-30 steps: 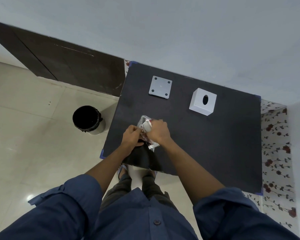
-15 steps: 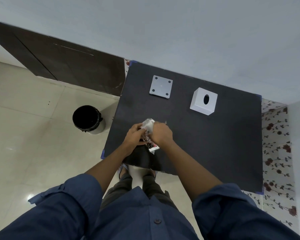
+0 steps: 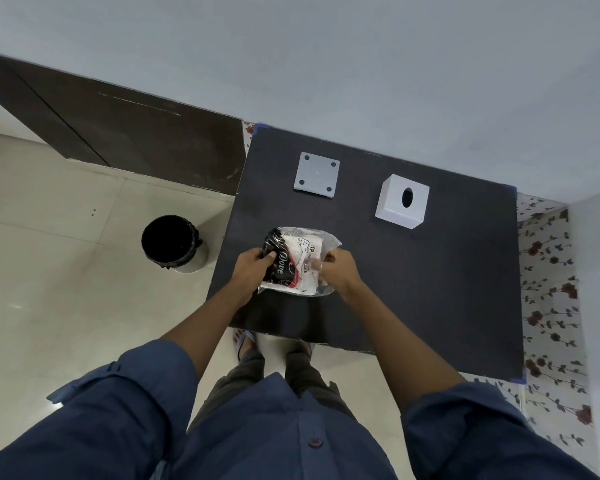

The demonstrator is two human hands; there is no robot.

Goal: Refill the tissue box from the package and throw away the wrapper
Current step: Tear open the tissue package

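A clear plastic tissue package point(image 3: 297, 261) with black, red and white print lies flat over the near left part of the black table point(image 3: 430, 289). My left hand point(image 3: 253, 263) grips its left edge. My right hand point(image 3: 338, 268) pinches its right edge. The white tissue box cover point(image 3: 401, 201), with an oval slot on top, stands at the back right of the table. Its grey square base plate point(image 3: 316, 175) lies apart from it at the back left.
A black-lined waste bin point(image 3: 173, 243) stands on the tiled floor just left of the table. A dark wooden panel point(image 3: 118, 133) runs along the wall at the left. Floral-patterned covering point(image 3: 551, 306) shows to the right of the table.
The package was bunched between both hands; now it is spread out flat, with my hands moved apart to its left and right edges.
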